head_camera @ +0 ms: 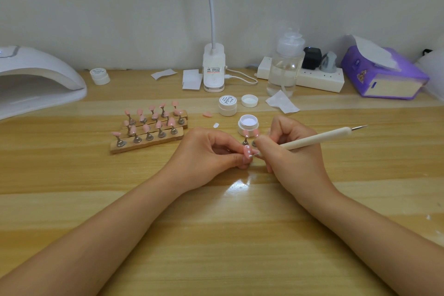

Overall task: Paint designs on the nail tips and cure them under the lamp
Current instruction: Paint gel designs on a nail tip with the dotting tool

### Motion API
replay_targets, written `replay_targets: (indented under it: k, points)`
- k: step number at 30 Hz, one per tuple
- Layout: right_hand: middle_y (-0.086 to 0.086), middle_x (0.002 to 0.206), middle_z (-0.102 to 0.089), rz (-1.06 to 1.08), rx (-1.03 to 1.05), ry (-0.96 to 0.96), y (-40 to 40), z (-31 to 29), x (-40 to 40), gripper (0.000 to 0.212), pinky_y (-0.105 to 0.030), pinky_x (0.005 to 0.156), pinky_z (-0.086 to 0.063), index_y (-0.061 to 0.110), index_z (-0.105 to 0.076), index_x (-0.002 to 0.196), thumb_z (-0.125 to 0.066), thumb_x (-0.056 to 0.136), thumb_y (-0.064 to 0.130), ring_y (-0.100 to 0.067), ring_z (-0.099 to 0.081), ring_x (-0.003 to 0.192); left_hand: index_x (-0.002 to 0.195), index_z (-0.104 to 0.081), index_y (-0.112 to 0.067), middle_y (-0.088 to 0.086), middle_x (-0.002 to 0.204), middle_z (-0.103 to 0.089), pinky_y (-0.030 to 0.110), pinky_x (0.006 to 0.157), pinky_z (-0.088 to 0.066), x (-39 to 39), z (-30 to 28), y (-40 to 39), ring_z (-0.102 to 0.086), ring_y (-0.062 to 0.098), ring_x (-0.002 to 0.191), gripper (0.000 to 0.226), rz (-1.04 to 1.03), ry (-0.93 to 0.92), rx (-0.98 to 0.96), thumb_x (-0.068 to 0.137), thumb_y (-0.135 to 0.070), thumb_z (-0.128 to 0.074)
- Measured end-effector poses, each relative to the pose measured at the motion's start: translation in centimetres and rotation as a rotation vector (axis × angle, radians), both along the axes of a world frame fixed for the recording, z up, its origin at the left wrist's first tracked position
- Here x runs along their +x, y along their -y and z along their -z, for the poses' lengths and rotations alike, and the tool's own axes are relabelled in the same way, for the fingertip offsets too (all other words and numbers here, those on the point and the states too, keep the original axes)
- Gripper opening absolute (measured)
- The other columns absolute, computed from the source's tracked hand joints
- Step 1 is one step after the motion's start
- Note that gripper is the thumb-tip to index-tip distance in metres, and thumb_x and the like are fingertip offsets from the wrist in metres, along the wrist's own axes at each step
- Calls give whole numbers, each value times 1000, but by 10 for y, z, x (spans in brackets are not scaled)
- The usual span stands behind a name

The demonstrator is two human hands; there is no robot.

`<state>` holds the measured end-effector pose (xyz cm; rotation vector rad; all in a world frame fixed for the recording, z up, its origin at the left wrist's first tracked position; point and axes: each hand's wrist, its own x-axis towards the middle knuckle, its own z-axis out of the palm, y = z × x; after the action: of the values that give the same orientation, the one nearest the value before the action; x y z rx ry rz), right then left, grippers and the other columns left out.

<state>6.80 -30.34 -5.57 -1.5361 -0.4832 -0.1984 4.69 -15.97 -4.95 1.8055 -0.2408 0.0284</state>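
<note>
Fingers [236, 156] of the left hand [204, 156] curl in and pinch a pink nail tip [247, 151] just below the middle of the frame, low over the wooden table [216, 235]. The right hand [295, 154] has its fingers [263, 143] closed around a white dotting pen [312, 139], held like a pencil, its far end pointing toward the right of the frame. The pen's working end touches the nail tip, which already carries a few white dots.

Just above the hands sits an open jar of white gel [248, 124], with two more pink tips on small stands right in front of it. Its lid [249, 100] and a closed jar [227, 105] lie a little higher. Left of centre, wooden strips [146, 143] hold rows of pink tips on metal stands. The curing lamp [36, 79] fills the upper left edge, well apart from the hands.

To dot well, it seems wise to keep both wrists resting on the table, touch the pen down lightly and lift straight up, so that each dot stays round. The left pinch should grip only the tip's edges; a finger on wet gel would likely smear it. Reloading from the jar looks easy, since it is near.
</note>
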Motion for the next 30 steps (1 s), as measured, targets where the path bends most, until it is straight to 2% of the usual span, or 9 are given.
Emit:
replay_targets:
  k: [3, 15, 21, 26, 28, 30]
  points:
    - [9, 37, -36, 15, -9, -10, 0, 0, 0, 32, -9, 40, -29, 15, -32, 49, -57, 68, 8, -1, -37, 34, 69, -71, -16, -9, 61, -69, 8, 63, -47, 0, 0, 0, -66, 2, 62, 22, 3, -4, -9, 73, 5, -69]
    - [7, 38, -36, 33, -16, -8, 0, 1, 1, 30, -9, 39, -28, 16, -32, 49, -56, 66, 10, -2, -34, 35, 70, -70, -16, -12, 60, -69, 8, 63, -47, -1, -1, 0, -65, 0, 62, 20, 18, 9, -7, 73, 4, -69]
    - [9, 36, -38, 13, -7, -4, 0, 1, 1, 36, -7, 39, -29, 13, -32, 50, -59, 71, 2, 0, -41, 33, 70, -71, -16, -7, 62, -70, 10, 64, -48, 0, 0, 0, -66, 4, 63, 20, 4, 9, -3, 72, 4, -70]
    - [7, 38, -34, 54, -39, 2, 0, 1, 2, 31, -14, 41, -31, 16, -31, 49, -57, 67, 12, -2, -33, 36, 69, -71, -18, -6, 61, -70, 9, 64, -48, 0, -1, 0, -66, 3, 62, 22, 10, 16, -6, 73, 3, -70]
    - [3, 39, -34, 62, -50, 3, 0, 1, 1, 31, -13, 40, -29, 16, -31, 49, -57, 67, 12, -3, -32, 36, 69, -71, -17, -8, 60, -69, 9, 63, -47, -1, -1, 0, -66, 2, 62, 21, 10, 20, -6, 73, 4, -70]
    - [7, 38, -35, 52, -48, 1, 0, 0, 1, 30, -11, 40, -28, 15, -32, 49, -56, 66, 11, -3, -34, 35, 69, -71, -16, -9, 60, -69, 8, 63, -47, 0, 0, 0, -66, 2, 62, 21, 10, 24, -1, 72, 5, -70]
